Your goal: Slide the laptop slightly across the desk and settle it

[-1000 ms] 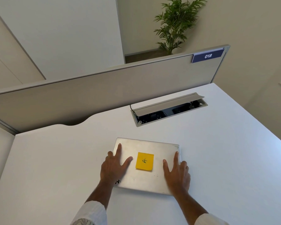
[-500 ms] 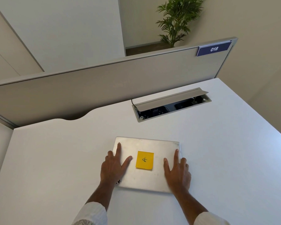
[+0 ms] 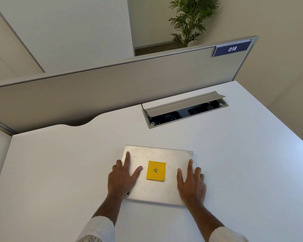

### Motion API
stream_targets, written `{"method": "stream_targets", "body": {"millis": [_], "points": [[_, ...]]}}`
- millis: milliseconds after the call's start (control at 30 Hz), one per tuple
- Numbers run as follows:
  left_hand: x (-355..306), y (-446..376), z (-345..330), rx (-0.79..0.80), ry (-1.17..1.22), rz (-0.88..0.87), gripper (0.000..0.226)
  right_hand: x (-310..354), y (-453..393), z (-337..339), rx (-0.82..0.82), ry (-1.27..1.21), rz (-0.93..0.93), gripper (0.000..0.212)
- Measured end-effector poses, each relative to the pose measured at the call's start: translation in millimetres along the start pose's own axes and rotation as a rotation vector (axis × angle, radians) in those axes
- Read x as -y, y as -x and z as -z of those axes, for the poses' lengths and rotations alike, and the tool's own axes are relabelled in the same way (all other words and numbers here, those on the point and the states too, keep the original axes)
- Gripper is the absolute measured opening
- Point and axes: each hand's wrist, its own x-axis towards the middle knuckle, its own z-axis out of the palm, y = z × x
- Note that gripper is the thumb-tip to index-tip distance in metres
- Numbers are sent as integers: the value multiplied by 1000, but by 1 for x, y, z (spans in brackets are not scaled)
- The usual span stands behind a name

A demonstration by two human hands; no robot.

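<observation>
white desk (image 3: 234,172) | open cable tray (image 3: 185,110) with raised grey flap, set into desk near far edge; grey partition screen (image 3: 112,86) behind desk; blue "018" label (image 3: 232,49) at its top right corner; potted palm (image 3: 191,20) beyond

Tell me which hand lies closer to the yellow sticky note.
The left hand: its thumb tip almost reaches the yellow sticky note on the laptop, while the right hand leaves a wider gap.
</observation>
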Motion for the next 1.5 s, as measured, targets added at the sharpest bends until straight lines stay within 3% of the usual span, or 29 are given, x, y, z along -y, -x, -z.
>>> {"method": "stream_targets", "body": {"millis": [767, 1100, 1500], "points": [[-2, 8, 3, -16, -19, 23, 90, 2, 0, 1, -11, -14, 0, 66], [-5, 8, 3, -41, -151, -136, 83, 0, -1, 1, -2, -13, 4, 68], [-21, 11, 8, -24, -72, 14, 90, -1, -4, 5, 42, -9, 14, 72]]}}
